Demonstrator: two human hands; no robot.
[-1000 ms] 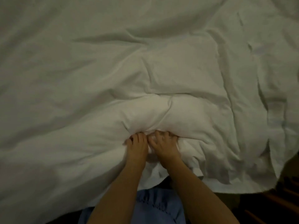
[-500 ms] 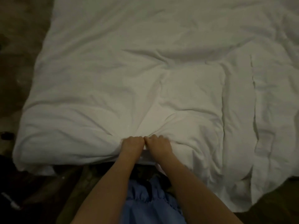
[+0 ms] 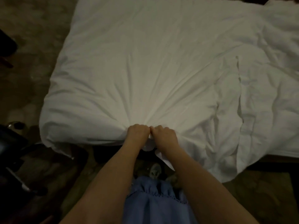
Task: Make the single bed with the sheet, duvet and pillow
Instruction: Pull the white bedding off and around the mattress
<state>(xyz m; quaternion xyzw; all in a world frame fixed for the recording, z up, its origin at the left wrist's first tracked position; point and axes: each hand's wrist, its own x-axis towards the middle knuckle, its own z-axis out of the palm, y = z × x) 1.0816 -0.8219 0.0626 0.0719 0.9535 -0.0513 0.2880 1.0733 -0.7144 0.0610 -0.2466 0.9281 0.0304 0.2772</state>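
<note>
Both the left hand (image 3: 138,132) and right hand (image 3: 163,135) clamp fistfuls of the white, puffy fabric duvet (image 3: 137,70) at its near edge. Knuckles touching, they likely pull together to draw it square over the bed.

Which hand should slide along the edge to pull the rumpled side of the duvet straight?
Probably the right hand: the duvet bunches and hangs on its side, while the left hand can keep gripping the edge.
</note>
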